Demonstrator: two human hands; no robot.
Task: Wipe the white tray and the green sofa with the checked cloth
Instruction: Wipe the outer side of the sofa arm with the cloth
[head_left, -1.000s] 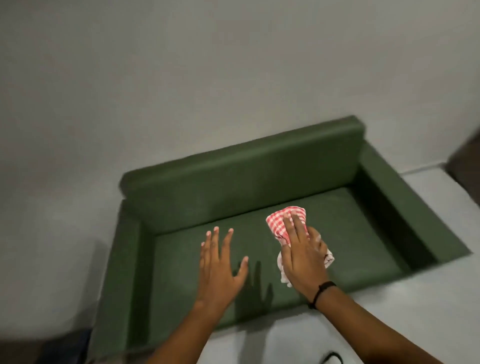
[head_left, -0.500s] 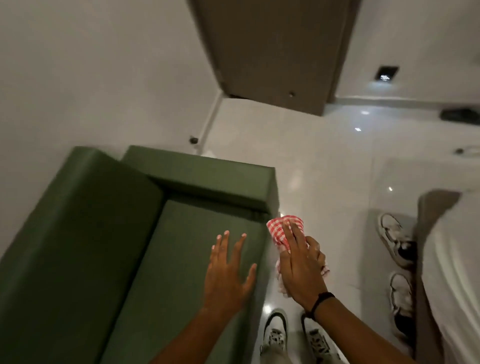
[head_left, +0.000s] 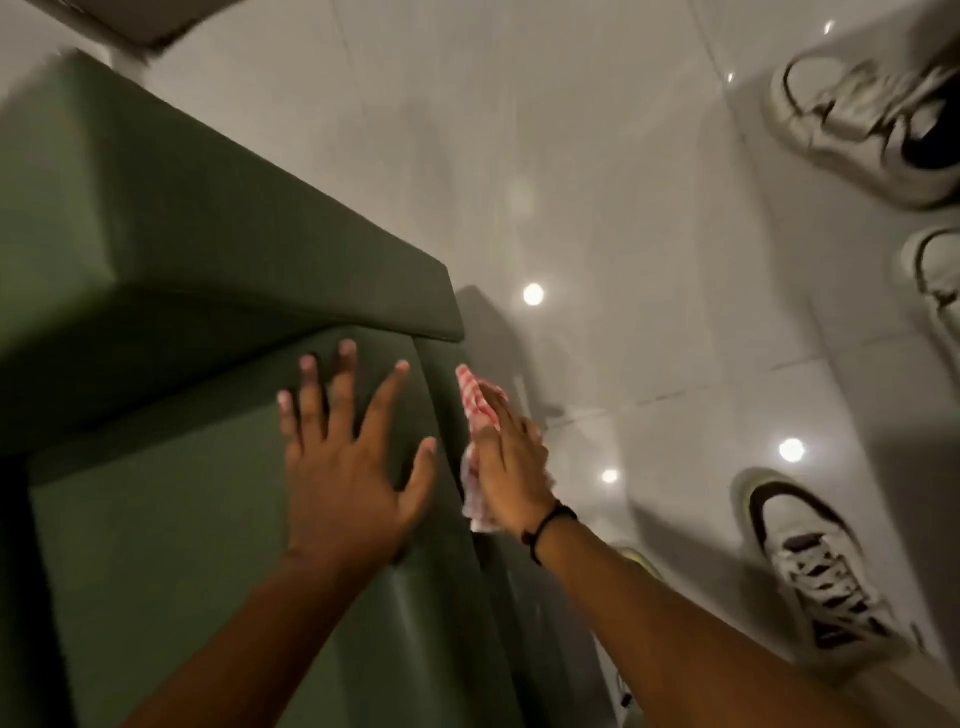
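Note:
The green sofa (head_left: 156, 545) fills the left half of the view, its armrest (head_left: 260, 234) running across the upper left. My left hand (head_left: 345, 467) lies flat on the seat cushion with its fingers spread, holding nothing. My right hand (head_left: 511, 467) presses the red-and-white checked cloth (head_left: 475, 415) against the sofa's front face, just over the seat's edge. Most of the cloth is hidden under the hand. The white tray is not in view.
A glossy white tiled floor (head_left: 597, 208) lies to the right of the sofa. A white sneaker (head_left: 821, 566) is on my foot at the lower right. Another person's white shoes (head_left: 872, 119) stand at the upper right.
The view has swung right from the sofa's seat to its front edge and the floor. My right hand has carried the cloth off the seat top onto the front face.

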